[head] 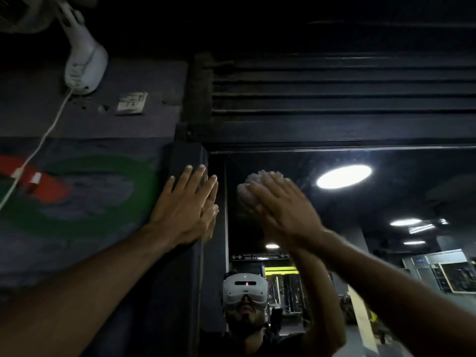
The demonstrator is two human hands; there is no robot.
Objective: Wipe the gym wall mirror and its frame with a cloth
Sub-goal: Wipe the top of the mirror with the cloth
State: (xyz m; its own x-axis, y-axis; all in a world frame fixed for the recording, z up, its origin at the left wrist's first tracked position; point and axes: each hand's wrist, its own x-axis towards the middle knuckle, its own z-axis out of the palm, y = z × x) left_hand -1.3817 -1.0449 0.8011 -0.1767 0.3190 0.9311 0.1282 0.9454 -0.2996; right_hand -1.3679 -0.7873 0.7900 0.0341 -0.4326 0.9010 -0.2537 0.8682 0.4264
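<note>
Both arms reach up from the bottom corners, both bare. Left hand (pixel 184 207) is flat against the left post of the frame (pixel 185 150), fingers straight and a little spread, holding nothing. You can see its reflection just to the right of it.

Right hand (pixel 280 210) is on the cloth (pixel 248 186), a pale bunched-up wad pressed against the mirror (pixel 401 191) up near its top left corner, just under the frame's top rail. Fingers look laid fairly straight over the wad, pushing it onto the glass rather than wrapped round it, but that hand is blurry so take it with a pinch of salt. The two hands are near each other, not touching.

In the glass there's the person's reflection with a white headset (pixel 244 289) at the bottom, and a bright round ceiling light (pixel 343 176) just right of the cloth, plus a few dimmer lights further back.

Left of the frame the wall has a red and green mural (pixel 90 191). Above that there's a switch plate (pixel 131 103) and a white fan mount (pixel 85 65) with a cord (pixel 49 132) running down to the left edge. Over the mirror sit dark horizontal slats (pixel 334 86).
</note>
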